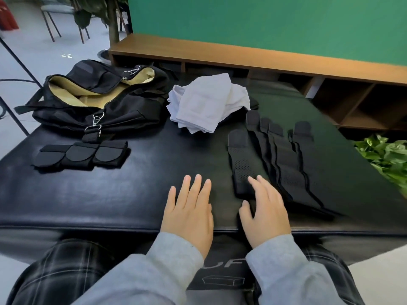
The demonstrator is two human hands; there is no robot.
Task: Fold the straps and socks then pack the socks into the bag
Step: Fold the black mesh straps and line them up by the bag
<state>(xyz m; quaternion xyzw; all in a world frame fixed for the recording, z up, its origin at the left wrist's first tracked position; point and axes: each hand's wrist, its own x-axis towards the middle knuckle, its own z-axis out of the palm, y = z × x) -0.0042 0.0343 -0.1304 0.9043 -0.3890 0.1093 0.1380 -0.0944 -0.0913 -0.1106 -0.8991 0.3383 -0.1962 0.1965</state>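
**Right hand on the nearest strap, bag waiting at upper left**

A black padded bench fills the middle of the frame. At its upper left sits the black bag, unzipped, its tan lining showing. Just right of the bag, at upper centre, lies a loose heap of white socks, not yet folded. Below the bag, at left centre, three folded straps lie side by side in a neat row.

At right centre, a fan of unfolded straps lies flat, overlapping, their long axes running from the rounded ends at upper centre down toward the lower right. The leftmost strap of the fan is the one nearest the hands.

The right hand rests on the lower end of that strap, fingers relaxed and slightly spread, thumb at the strap's left edge; it presses rather than grips. The left hand lies flat on the bare bench just left of the strap, fingers straight, holding nothing.

The strap stretches away from the right hand toward the top of the frame, so the right hand is the nearer one to fold it; judging by this, strap folding is partway done and the socks remain untouched.
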